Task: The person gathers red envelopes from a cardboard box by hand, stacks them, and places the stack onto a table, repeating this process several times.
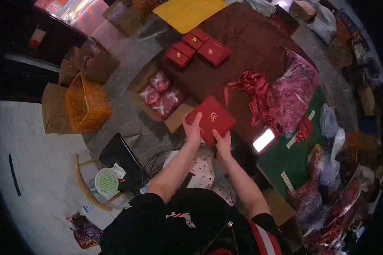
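Observation:
Between my two hands is a flat red box (pixel 217 111) with a gold emblem on its face, tilted above the near edge of the brown-covered table. My left hand (pixel 193 128) grips its left side, thumb on top. At the lower right corner my right hand (pixel 222 143) holds it too, with the fingers partly hidden beneath. Farther back on the table stand several similar red boxes (pixel 214 52). Left of my hands, an open carton (pixel 141 85) holds clear-wrapped red bundles (pixel 168 102).
To the right lie red ribbons (pixel 256 91), a big clear bag of red items (pixel 291 91) and a lit phone (pixel 264 140). A green mat (pixel 276 163) is nearer me. Leftward are an orange crate (pixel 87 104) and a chair (pixel 87 193) with an electric swatter-like green mesh object (pixel 107 181).

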Demonstrator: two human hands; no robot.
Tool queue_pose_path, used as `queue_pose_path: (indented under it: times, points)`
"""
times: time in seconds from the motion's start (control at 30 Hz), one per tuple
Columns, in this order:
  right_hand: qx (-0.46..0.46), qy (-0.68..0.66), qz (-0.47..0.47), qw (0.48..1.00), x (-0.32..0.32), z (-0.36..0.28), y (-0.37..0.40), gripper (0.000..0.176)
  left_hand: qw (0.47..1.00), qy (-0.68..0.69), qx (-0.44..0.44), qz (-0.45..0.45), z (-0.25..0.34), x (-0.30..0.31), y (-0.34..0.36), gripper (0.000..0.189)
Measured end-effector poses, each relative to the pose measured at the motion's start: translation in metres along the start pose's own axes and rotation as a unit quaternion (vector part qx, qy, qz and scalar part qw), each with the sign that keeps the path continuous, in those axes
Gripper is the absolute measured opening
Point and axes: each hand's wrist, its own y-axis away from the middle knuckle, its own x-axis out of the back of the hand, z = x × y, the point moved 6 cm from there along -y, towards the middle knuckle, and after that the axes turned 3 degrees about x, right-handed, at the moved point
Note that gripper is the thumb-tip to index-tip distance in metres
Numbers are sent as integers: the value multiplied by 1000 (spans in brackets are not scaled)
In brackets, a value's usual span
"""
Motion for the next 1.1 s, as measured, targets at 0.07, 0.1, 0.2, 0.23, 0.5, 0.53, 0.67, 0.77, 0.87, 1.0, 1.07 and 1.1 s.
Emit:
queue_pose_path:
  times: [0.07, 0.1, 0.2, 0.23, 0.5, 0.53, 0.67, 0.77, 0.87, 1.0, 1.07, 1.1]
  points:
    - [-54, -20, 11, 998, -23, 23, -60, 48, 996, -66, 5, -55, 41, -25, -37, 77]
    - [-38, -5, 7, 999, -25, 36, -92, 48, 995, -80, 19, -57, 30, -16, -70, 89]
    - [-91, 91, 84, 988, -59, 29, -162, 45, 984, -162, 2, -69, 66, -2, -109, 94]
    - [-76, 50, 33, 995, -67, 45, -192, 50, 980, -198, -16, -23, 38, 39, -145, 89]
    - [-37, 58, 14, 998, -89, 122, -358, 55, 897, -430, 31, -93, -110, 326, -128, 27]
    - [-40, 60, 17, 997, -90, 132, -368, 55, 947, -289, 137, -14, -92, 324, -97, 20]
    - [-100, -2, 26, 995, -89, 152, -393, 57, 945, 183, 268, -37, -125, 396, -13, 13]
    - [-119, 7, 59, 991, -96, 140, -388, 55, 967, 76, 233, 69, -149, 423, 4, 13]
    - [-109, -17, 21, 994, -95, 145, -398, 57, 945, -104, 299, 82, -112, 372, 29, 13]
    - [-62, 140, 46, 987, -100, 108, -380, 65, 910, 18, 414, 24, -126, 333, 4, 17]
    - [-22, 154, 29, 987, -93, 107, -382, 72, 848, 264, 458, -22, -139, 342, -1, 21]
    - [4, 131, 9, 991, -84, 120, -389, 75, 919, 96, 381, -16, -130, 337, -14, 25]
